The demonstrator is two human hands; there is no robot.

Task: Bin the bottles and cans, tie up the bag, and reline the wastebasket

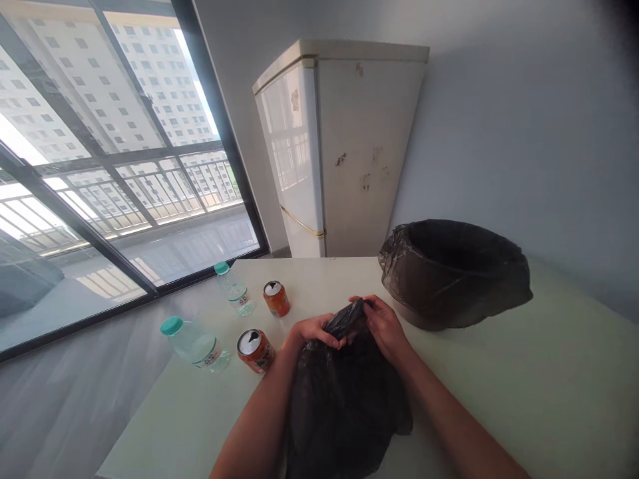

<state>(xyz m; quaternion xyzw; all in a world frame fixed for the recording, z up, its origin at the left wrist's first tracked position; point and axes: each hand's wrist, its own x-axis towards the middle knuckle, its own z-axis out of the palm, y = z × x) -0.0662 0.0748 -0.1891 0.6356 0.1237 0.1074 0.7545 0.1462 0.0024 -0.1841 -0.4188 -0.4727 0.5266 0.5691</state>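
Observation:
A black plastic garbage bag (344, 406) hangs down in front of me over the near part of the table. My left hand (318, 330) is closed on the left side of its bunched upper edge. On the right side of that edge, my right hand (384, 326) grips the film between thumb and fingers. Part of the fingers on both hands is hidden by the plastic. Beyond my right hand stands a bin (449, 279) lined with another black bag, its mouth spread wide over the rim.
Two orange drink cans, a nearer one (255, 350) and a farther one (276, 299), stand left of my hands. Beside them are two clear bottles with green caps (200, 346) (234, 289). The pale table (174, 412) ends at the left. Behind it stand a white refrigerator (364, 133) and glass doors (124, 166).

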